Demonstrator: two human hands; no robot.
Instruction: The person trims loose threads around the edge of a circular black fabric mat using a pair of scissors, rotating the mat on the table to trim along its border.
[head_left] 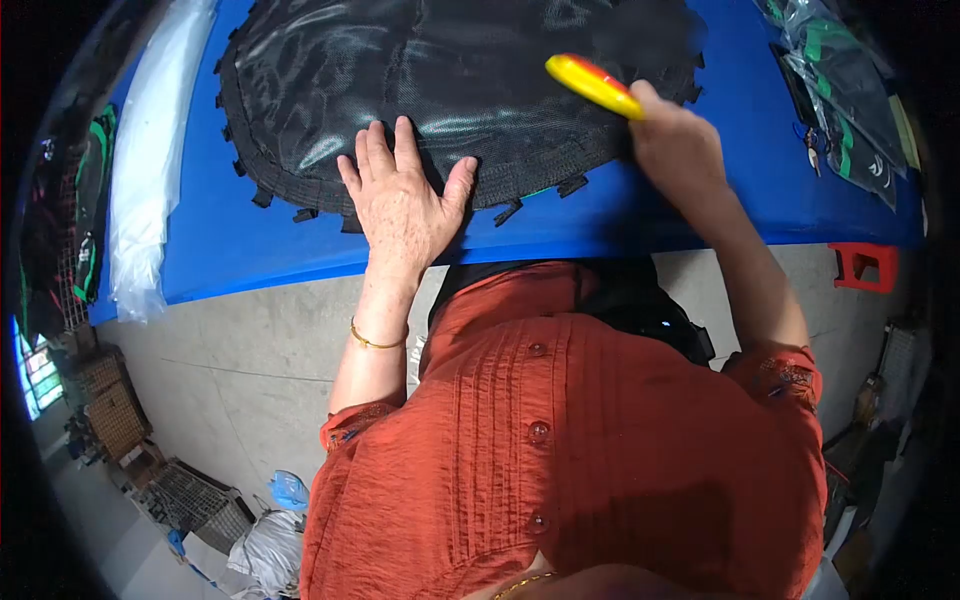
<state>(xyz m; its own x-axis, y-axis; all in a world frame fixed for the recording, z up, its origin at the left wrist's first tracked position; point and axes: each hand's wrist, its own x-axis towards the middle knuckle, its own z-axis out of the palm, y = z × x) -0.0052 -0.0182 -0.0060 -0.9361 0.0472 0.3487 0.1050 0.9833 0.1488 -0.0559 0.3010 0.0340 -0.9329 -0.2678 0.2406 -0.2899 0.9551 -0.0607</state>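
Observation:
A rounded black mesh mat (480, 90) with short strap tabs along its edge lies on the blue-covered table. My left hand (403, 190) rests flat on the mat's near edge, fingers spread and thumb out to the right. Over the right part of the mat, my right hand (678, 140) is closed around one end of a yellow-and-red tool (592, 84). The tool's free end points left, above the mesh; its exact kind I cannot make out. A dark blurred patch shows on the mat's far right side.
A long strip of clear plastic (150, 150) lies along the table's left side. Black-and-green packed items (845, 110) in plastic are at the right, with small keys (811, 150) nearby. A red stool (865, 267) stands beyond the near edge of the blue table (215, 260).

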